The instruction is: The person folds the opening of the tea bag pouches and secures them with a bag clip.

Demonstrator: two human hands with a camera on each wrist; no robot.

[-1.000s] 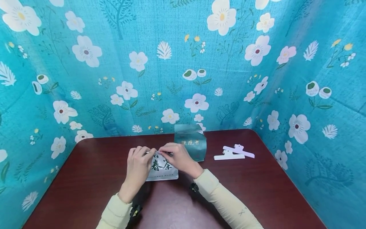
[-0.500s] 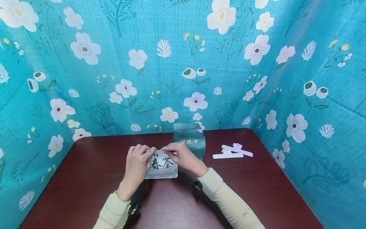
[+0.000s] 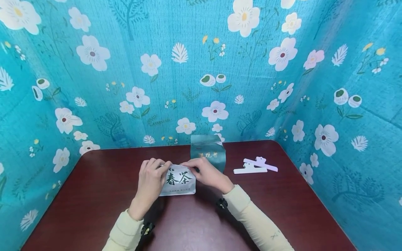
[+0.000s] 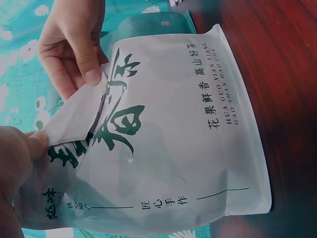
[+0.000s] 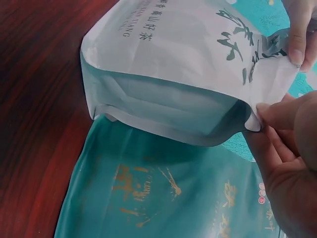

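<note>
A white tea pouch (image 3: 180, 181) with green lettering stands on the table, its top folded over in a flap (image 4: 77, 116). My left hand (image 3: 153, 179) pinches the left part of this fold between thumb and fingers. At the right end of the fold, my right hand (image 3: 208, 173) pinches the edge, as the right wrist view shows with the thumb pressed on the flap's corner. The pouch's gusseted side (image 5: 158, 106) bulges out below that hand. Just behind and to the right is a green tea pouch (image 3: 211, 151) with gold lettering, standing upright and partly covered by my right hand.
On the right of the dark red table (image 3: 276, 209), a white bag clip (image 3: 250, 169) lies against a lilac bag clip (image 3: 263, 164), partly overlapping it. A blue flowered curtain (image 3: 176, 87) surrounds the back and sides of the table.
My right hand has slid to the right along the pouch's folded top, uncovering more lettering. My left hand keeps its place on the fold.
</note>
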